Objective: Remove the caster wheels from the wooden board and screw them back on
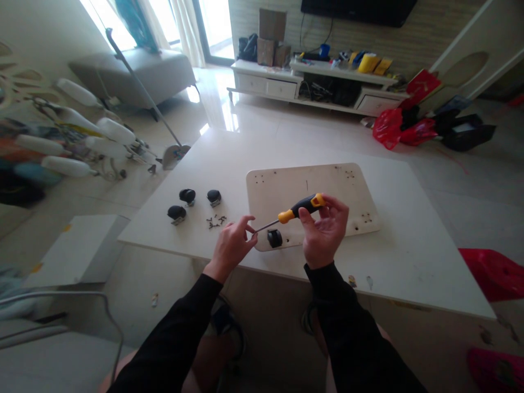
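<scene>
A screwdriver [301, 209] with a black and yellow handle is in my right hand [325, 232], its shaft pointing left over the board. My left hand [234, 243] pinches thumb and finger together right at the screwdriver's tip; whatever small thing is between them is too small to make out. Beneath lies a pale, round-cornered board [282, 191] with small holes grouped at its corners. One black caster [274, 238] sits on the board's near left corner, between my hands. Several small screws [215, 222] are scattered on the table, left of the board.
Three more casters, one at the front [177, 213], one behind [187, 196] and one to the right [213, 197], stand on the white table [413, 234]. A red stool [491, 273] is at the right edge. A white box [82, 251] stands left, below the tabletop.
</scene>
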Motion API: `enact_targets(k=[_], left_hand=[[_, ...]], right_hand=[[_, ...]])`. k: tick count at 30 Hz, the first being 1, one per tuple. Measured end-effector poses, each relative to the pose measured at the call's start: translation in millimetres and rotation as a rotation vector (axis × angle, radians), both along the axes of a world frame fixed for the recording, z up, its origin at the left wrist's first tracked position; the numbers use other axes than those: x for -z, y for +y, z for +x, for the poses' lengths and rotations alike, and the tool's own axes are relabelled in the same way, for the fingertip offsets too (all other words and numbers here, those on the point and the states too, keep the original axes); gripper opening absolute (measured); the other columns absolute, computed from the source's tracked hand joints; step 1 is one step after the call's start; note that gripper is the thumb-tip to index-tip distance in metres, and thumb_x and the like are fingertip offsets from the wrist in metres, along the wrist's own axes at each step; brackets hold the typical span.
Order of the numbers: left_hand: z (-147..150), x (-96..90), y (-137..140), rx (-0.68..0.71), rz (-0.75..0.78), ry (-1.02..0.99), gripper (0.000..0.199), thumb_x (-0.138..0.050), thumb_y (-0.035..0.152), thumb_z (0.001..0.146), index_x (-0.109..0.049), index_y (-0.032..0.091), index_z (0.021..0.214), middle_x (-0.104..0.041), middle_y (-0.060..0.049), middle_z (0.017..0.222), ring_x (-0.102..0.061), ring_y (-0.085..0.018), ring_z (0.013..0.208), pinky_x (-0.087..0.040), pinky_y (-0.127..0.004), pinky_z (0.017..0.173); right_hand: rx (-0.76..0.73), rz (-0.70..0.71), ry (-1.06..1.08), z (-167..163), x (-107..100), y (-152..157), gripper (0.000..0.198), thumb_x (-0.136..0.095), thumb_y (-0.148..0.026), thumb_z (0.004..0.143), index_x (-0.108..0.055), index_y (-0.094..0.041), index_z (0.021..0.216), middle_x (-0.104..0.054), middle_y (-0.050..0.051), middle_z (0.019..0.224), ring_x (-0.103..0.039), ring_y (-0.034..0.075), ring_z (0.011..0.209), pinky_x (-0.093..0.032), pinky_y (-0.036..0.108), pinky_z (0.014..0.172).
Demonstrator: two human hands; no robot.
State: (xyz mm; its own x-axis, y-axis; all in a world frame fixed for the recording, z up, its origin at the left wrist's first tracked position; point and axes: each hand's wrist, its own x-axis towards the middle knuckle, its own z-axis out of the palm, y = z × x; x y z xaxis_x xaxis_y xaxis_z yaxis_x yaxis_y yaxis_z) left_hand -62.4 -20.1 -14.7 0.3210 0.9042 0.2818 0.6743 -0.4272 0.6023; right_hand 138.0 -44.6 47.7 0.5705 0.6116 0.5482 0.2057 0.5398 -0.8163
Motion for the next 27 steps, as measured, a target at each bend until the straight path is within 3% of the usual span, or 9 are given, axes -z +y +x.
enact_targets(k=[16, 20, 27], left_hand=[[-1, -7.7, -1, 0.067, 0.046, 0.191, 0.043, -0.07, 0.01, 0.089, -0.064, 0.023, 0.129, -0.085, 0.001, 0.093, -0.079, -0.022, 0.075, -0.051, -0.04, 0.088], [-3, -8.9, -2, 0.076, 0.084, 0.198, 0.041, -0.069, 0.01, 0.09, -0.065, 0.023, 0.129, -0.085, 0.001, 0.094, -0.079, -0.021, 0.077, -0.05, -0.04, 0.088], [-3, -10.7, -3, 0.038, 0.116, 0.118, 0.037, -0.071, 0.014, 0.092, -0.064, 0.023, 0.126, -0.084, 0.001, 0.093, -0.075, -0.021, 0.071, -0.051, -0.041, 0.089]], right_hand=[[-0.145, -0.045, -0.089, -5, 5, -7, 0.046, -0.084, -0.021, 0.085, -0.065, -0.036, 0.123, -0.062, -0.001, 0.117, -0.07, 0.013, 0.105, -0.067, 0.02, 0.069], [-0.118, -0.067, -0.094, -6, 3, -8, 0.049, -0.089, -0.026, 0.081, -0.064, -0.035, 0.121, -0.06, -0.001, 0.118, -0.068, 0.013, 0.105, -0.067, 0.02, 0.069], [-0.064, -0.087, -0.03, -1, 3, -2, 0.043, -0.078, -0.029, 0.089, -0.057, -0.033, 0.127, -0.064, 0.005, 0.126, -0.071, 0.017, 0.109, -0.066, 0.025, 0.073]])
